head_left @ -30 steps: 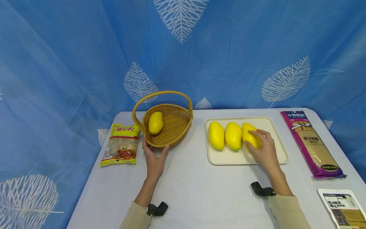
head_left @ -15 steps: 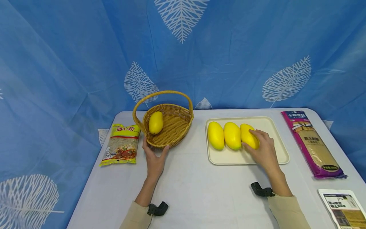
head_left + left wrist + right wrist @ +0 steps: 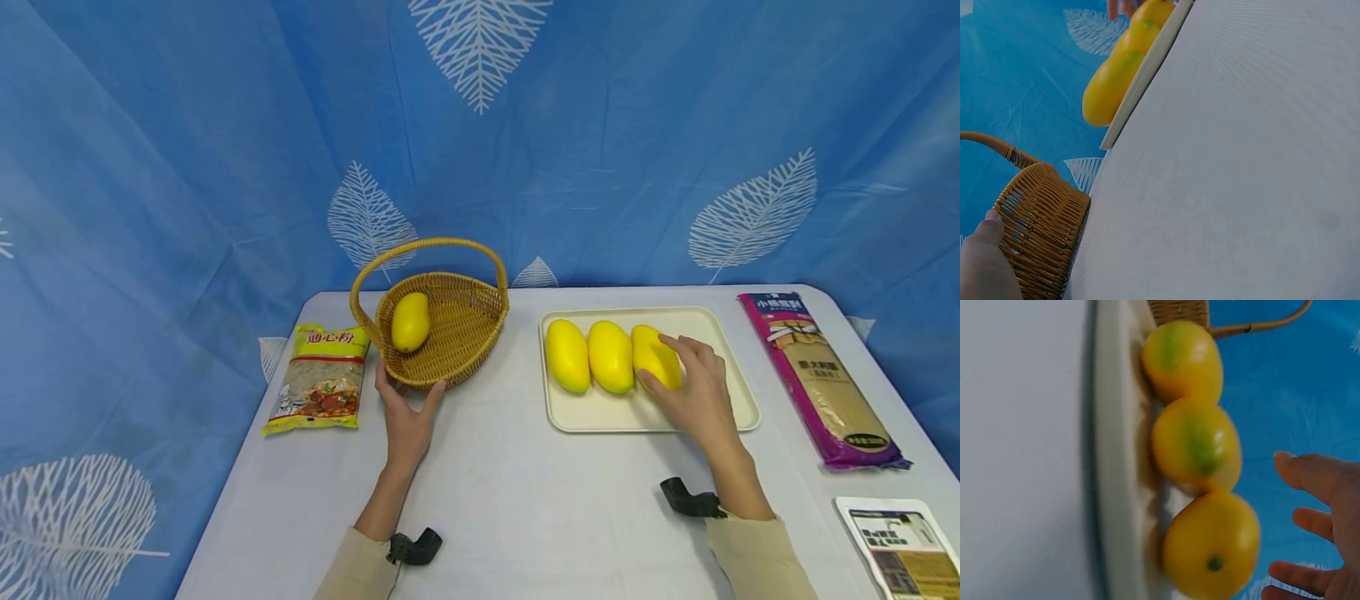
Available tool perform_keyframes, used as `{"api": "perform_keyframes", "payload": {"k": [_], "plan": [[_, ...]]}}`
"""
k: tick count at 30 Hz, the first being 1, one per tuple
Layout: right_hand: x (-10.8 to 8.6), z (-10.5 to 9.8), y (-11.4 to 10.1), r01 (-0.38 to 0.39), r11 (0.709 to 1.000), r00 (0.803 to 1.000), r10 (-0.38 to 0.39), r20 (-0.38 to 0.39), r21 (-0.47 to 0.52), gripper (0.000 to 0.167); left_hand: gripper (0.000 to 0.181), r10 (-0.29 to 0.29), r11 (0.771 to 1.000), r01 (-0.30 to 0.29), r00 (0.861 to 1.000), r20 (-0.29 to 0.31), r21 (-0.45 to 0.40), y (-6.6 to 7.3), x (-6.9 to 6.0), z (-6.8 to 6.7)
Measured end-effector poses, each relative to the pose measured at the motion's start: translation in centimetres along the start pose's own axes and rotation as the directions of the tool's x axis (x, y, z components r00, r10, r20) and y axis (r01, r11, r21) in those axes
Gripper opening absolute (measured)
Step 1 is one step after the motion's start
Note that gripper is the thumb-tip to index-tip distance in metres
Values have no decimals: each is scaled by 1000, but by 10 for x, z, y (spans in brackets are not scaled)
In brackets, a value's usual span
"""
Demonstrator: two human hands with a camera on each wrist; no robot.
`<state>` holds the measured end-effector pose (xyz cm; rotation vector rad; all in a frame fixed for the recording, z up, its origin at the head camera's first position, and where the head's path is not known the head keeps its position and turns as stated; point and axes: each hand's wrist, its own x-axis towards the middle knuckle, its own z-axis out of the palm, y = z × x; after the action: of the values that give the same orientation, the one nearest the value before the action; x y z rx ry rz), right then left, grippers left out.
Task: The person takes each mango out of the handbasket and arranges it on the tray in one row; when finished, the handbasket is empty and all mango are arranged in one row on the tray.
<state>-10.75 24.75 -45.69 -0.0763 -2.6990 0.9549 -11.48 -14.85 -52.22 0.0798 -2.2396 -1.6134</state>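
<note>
In the head view a brown wicker basket [image 3: 450, 333] with an arched handle stands at the back left, one yellow mango [image 3: 410, 322] inside. My left hand [image 3: 407, 429] holds its near end, thumb and fingers spread around the wall; the left wrist view shows the thumb [image 3: 988, 244] against the weave. Three yellow mangoes lie side by side on a cream tray [image 3: 720, 408]: a left one [image 3: 567, 356], a middle one [image 3: 611, 357] and a right one [image 3: 654, 357]. My right hand [image 3: 701, 396] is beside the right mango, its fingers apart, and the right wrist view shows a gap between them.
A yellow bag of pasta [image 3: 322, 379] lies left of the basket. Right of the tray is a long purple noodle pack [image 3: 825, 379], and a white-edged packet [image 3: 900, 546] lies at the near right corner. A blue leaf-print curtain [image 3: 600, 167] hangs behind the white table [image 3: 525, 500].
The right mango has shifted slightly left, close to the middle one. My right hand's fingers have spread and drawn off it a little. My left hand and the basket stay put.
</note>
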Motion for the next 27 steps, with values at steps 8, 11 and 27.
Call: {"api": "perform_keyframes", "payload": {"k": [8,11,27], "plan": [[13,-3,-38,196,976,980,-191,-57,99,56,97,12,1000,-12,1000,-1,0,-1,0,0],[15,6,-56,282,949,959,-276,-56,139,56,98,14,1000,-14,1000,-1,-5,-1,0,1],[15,76,-112,430,852,869,-480,120,298,48,97,9,1000,-9,1000,4,-14,-1,0,0]]}}
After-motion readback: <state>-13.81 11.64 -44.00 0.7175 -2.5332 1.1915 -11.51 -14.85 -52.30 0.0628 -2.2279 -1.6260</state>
